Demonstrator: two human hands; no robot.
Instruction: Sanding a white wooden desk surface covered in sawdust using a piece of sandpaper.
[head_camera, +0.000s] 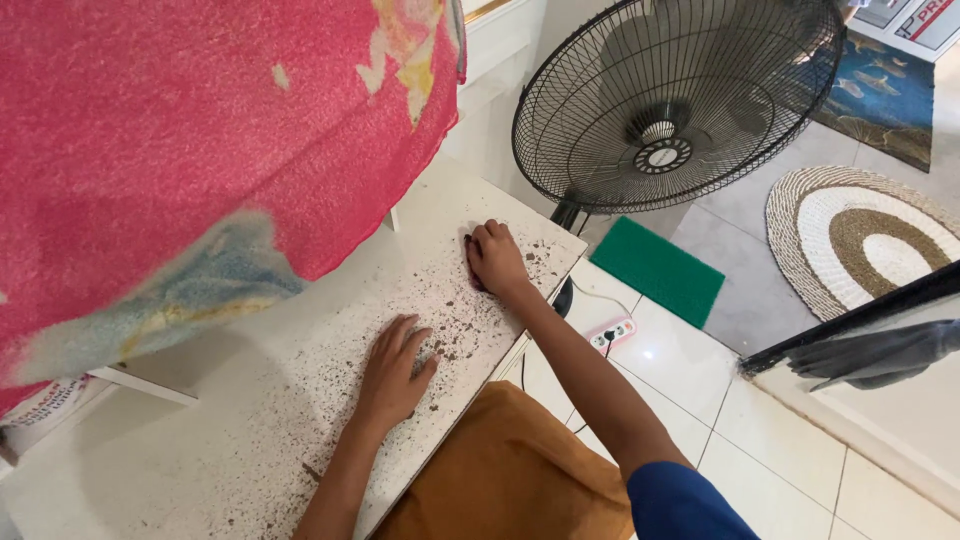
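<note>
White tiled floor (690, 400) surrounds a speckled white desk (250, 440). Near its far corner, the right hand (493, 258) curls over a dark cloth (470, 262). Nearer, beside the desk's right edge, the left hand (392, 372) lies flat, fingers spread, holding nothing. Beyond stands a black fan (680, 100).

Left hand (392, 372) lay flat on the counter (200, 440), right hand (494, 260) further ahead near its edge, fan (672, 100) standing just beyond that hand.
</note>
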